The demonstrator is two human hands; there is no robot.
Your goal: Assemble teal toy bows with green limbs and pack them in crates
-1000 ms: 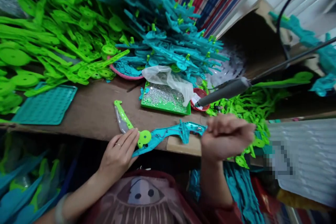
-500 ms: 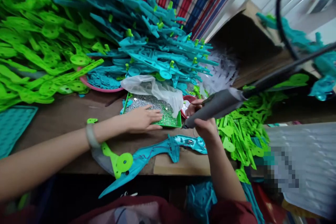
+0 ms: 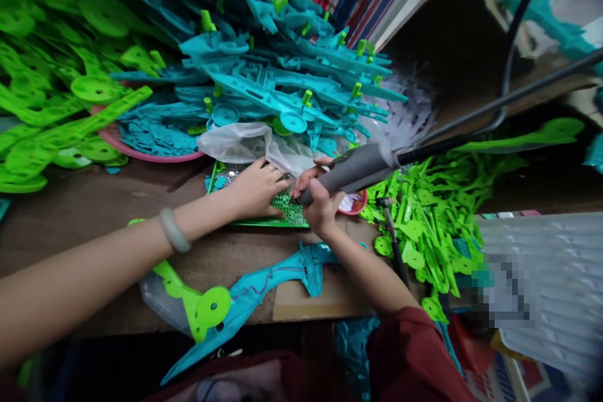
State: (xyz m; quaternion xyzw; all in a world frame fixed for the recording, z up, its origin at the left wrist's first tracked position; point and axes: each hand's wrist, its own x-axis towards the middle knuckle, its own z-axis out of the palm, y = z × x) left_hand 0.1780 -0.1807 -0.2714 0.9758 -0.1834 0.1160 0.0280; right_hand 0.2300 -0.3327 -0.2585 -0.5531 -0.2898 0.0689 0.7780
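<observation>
My left hand (image 3: pixel 259 191) lies palm down over a green tray (image 3: pixel 254 223) of small metal screws, fingers apart. Wrapped around a grey electric screwdriver (image 3: pixel 355 169) is my right hand (image 3: pixel 323 208); the tool slants, its tip end over the tray's right side near my left fingertips. A cord leads from its upper end toward the top right. On the bench below both hands rests a teal toy blade-shaped shell (image 3: pixel 268 282), with a thin wire along it. A lime-green part (image 3: pixel 213 306) with a round disc lies against its left end, beside a translucent curved piece (image 3: pixel 164 298).
Tall piles of teal shells (image 3: pixel 264 88) and lime-green parts (image 3: pixel 38 94) stand behind the tray. A pink basin (image 3: pixel 155 156) holds teal pieces. A red bowl (image 3: pixel 360 204), a hammer (image 3: pixel 392 232) and more green parts (image 3: pixel 428 220) lie right. A plastic bag (image 3: pixel 235 141) overhangs the tray.
My right hand has carried the electric screwdriver left, over the tray. My left hand has shifted slightly up over the screws. The view has shifted, and the hammer now shows.
</observation>
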